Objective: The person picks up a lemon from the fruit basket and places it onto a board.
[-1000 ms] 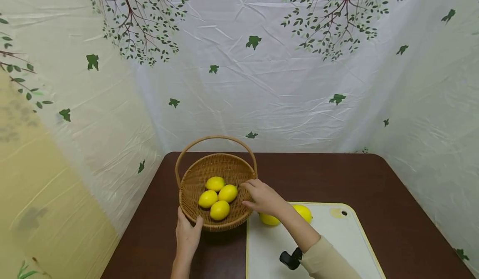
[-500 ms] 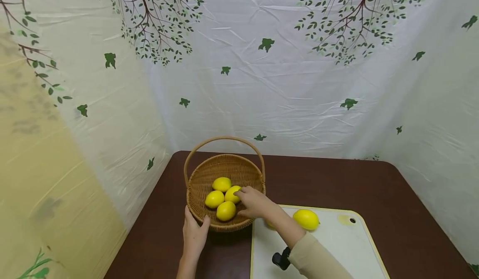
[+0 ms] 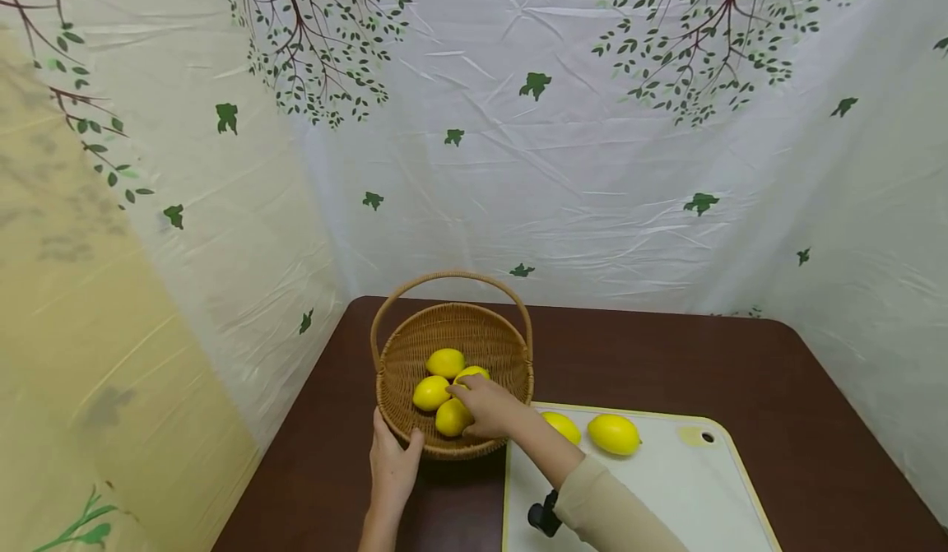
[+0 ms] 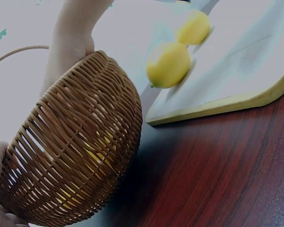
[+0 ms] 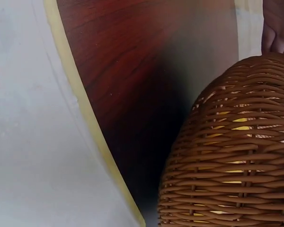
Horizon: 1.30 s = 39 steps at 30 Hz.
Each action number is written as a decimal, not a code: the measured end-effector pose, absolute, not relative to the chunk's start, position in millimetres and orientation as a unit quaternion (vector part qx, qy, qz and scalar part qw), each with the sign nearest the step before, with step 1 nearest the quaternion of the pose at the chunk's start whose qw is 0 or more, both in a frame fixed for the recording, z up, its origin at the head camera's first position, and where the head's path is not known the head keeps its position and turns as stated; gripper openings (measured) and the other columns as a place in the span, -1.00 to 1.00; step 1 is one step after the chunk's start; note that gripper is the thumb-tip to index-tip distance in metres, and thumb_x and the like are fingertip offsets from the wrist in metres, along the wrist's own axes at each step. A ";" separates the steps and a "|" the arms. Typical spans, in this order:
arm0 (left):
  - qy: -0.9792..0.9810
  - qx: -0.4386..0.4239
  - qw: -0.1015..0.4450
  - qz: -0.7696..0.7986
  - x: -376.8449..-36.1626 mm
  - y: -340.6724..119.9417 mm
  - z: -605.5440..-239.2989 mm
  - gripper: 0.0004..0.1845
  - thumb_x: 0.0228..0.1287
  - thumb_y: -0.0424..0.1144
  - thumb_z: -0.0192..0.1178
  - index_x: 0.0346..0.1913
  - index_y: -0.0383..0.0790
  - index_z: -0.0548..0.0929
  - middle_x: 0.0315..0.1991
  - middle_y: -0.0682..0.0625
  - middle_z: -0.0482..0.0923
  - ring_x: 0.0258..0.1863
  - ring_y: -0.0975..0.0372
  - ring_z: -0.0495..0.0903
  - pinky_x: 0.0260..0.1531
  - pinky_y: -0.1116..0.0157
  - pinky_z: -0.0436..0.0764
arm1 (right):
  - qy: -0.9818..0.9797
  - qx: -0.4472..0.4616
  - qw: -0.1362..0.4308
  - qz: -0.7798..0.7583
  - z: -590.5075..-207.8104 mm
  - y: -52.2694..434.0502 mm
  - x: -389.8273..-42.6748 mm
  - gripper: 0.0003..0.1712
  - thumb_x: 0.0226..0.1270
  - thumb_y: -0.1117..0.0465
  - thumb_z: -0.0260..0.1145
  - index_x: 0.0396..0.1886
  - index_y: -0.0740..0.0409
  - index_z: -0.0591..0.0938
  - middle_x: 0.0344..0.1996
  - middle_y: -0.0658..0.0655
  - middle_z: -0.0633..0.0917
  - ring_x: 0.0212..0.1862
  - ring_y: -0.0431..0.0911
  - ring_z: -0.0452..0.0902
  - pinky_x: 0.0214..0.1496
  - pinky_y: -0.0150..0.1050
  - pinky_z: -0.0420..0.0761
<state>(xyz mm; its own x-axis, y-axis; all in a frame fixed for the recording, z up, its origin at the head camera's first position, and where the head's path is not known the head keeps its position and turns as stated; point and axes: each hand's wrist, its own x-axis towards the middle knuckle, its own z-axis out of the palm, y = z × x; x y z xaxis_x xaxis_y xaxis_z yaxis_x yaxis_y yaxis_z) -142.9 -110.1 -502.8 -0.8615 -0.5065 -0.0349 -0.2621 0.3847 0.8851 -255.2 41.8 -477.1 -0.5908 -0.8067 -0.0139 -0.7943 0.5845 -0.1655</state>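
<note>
The lemon [image 3: 452,418] sits at the near side of the wicker basket [image 3: 415,354], and the right hand [image 3: 489,406] has its grip curled over it, fingers wrapped on top. Three more lemons [image 3: 446,362] lie just past that grip. The left hand [image 3: 392,468] cups the basket's near wall, thumb hooked on the rim. Right of the grip, two lemons [image 3: 613,433] rest on a cutting board [image 3: 666,486] on the dark tabletop [image 3: 666,354].

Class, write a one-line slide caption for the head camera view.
Right hand reaches among yellow lemons in a round woven wicker basket; left hand holds its near wall.
</note>
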 end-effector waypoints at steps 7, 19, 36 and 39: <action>-0.819 0.234 0.122 -0.509 -140.3 -107.3 -504.3 -0.11 0.11 -0.19 0.10 0.37 -0.34 -0.21 0.31 -0.35 -0.01 0.21 -0.14 0.18 0.02 -0.08 0.31 | 0.891 -0.445 0.046 -0.070 -483.3 41.5 -251.7 -0.19 -0.09 0.04 0.42 0.22 0.06 0.35 0.18 0.18 0.36 0.18 0.03 0.30 0.13 -0.11 0.37; -0.807 0.230 0.141 -0.525 -136.8 -105.2 -510.4 -0.10 0.08 -0.21 0.12 0.38 -0.25 -0.19 0.32 -0.28 0.01 0.21 -0.09 0.19 0.01 -0.06 0.33 | 0.889 -0.455 -0.011 -0.049 -496.8 43.9 -249.3 -0.27 -0.10 -0.03 0.41 0.13 0.07 0.42 0.11 0.14 0.41 0.16 0.00 0.26 0.14 -0.07 0.34; -0.807 0.231 0.144 -0.525 -134.4 -104.5 -512.8 -0.11 0.07 -0.22 0.12 0.38 -0.24 -0.19 0.32 -0.28 0.01 0.22 -0.07 0.19 0.02 -0.04 0.32 | 0.883 -0.469 0.005 -0.020 -498.1 41.7 -247.4 -0.32 -0.18 0.00 0.46 0.03 0.04 0.48 -0.02 -0.01 0.51 0.12 -0.11 0.32 0.14 -0.14 0.33; -0.807 0.232 0.143 -0.524 -134.2 -104.4 -513.0 -0.10 0.07 -0.21 0.12 0.38 -0.24 -0.19 0.32 -0.28 0.01 0.22 -0.07 0.19 0.03 -0.04 0.31 | 0.884 -0.466 0.019 -0.022 -497.5 41.0 -246.6 -0.32 -0.17 0.02 0.46 0.04 0.05 0.47 0.00 0.01 0.52 0.17 -0.09 0.30 0.16 -0.13 0.31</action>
